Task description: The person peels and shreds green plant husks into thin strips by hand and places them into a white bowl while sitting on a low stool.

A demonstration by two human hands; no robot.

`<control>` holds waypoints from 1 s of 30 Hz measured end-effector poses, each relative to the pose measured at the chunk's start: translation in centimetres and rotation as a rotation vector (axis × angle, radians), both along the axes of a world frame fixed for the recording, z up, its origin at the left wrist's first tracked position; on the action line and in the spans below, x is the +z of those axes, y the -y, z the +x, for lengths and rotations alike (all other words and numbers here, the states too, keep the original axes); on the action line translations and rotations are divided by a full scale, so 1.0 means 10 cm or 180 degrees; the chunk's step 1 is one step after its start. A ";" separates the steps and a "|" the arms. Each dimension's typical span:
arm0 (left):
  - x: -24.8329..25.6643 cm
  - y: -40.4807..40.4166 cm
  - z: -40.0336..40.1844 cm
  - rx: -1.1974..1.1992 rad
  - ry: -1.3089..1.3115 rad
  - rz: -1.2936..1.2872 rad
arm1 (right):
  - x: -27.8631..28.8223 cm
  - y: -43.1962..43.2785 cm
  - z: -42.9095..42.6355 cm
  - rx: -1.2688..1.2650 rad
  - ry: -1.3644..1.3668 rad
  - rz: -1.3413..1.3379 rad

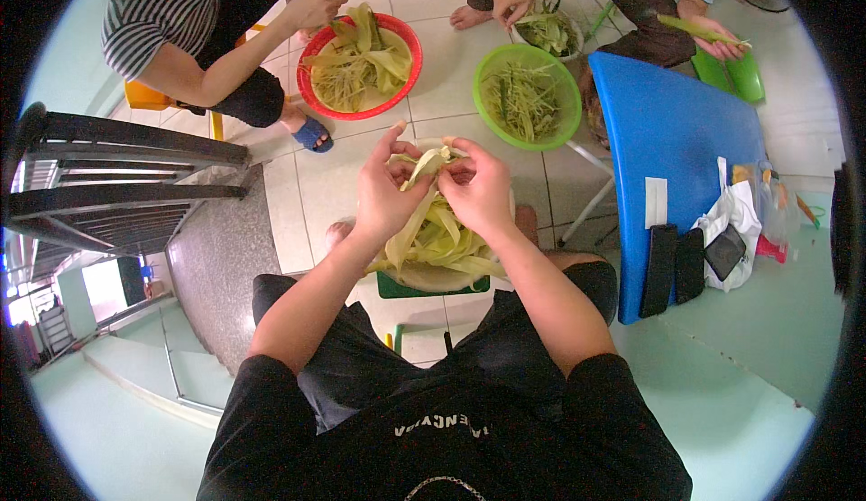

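Observation:
Pale yellow-green corn husk (429,165) is pinched between my two hands, over a basin (433,278) heaped with loose husks (440,240). My left hand (396,186) grips its left side, thumb and fingers together. From the other side, my right hand (475,186) holds the same piece, with its index finger raised. Whether a cob is inside the husk cannot be told. The basin stands between my knees, above a green surface (433,286), and my forearms reach over its edge.
A red basin (302,88) of husks lies ahead left, a green basin (479,95) of shredded strips ahead right. A co-worker in stripes (155,34) sits left; another person's hand (720,37) holds a green piece. A blue table (676,115) bears phones and bags. Dark railings (135,139) stand left.

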State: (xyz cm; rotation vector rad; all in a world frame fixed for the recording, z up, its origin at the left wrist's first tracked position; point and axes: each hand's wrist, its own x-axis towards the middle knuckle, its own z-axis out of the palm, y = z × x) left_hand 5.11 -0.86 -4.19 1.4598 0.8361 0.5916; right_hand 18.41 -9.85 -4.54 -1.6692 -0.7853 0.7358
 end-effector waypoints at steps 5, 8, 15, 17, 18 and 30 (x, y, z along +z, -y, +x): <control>0.04 0.00 -0.02 0.0016 0.0280 -0.0066 | -0.08 0.01 0.10 -0.0110 0.0408 -0.0194; 0.17 -0.07 -0.09 0.0144 0.0671 -0.0346 | -0.05 0.05 0.26 0.0037 0.0679 -0.0474; 0.27 -0.31 -0.24 0.0563 0.0732 -0.0405 | -0.02 0.08 0.52 0.0247 0.1688 -0.0743; 0.28 -0.39 -0.33 0.0678 0.0794 -0.0406 | 0.03 0.10 0.55 0.0307 0.1867 -0.0889; 0.28 -0.45 -0.36 0.0686 0.0797 -0.0402 | 0.06 0.11 0.56 0.0370 0.2046 -0.1036; 0.19 -0.56 -0.46 0.0756 0.1113 -0.1221 | -0.05 0.19 0.47 0.1775 0.2296 -0.2249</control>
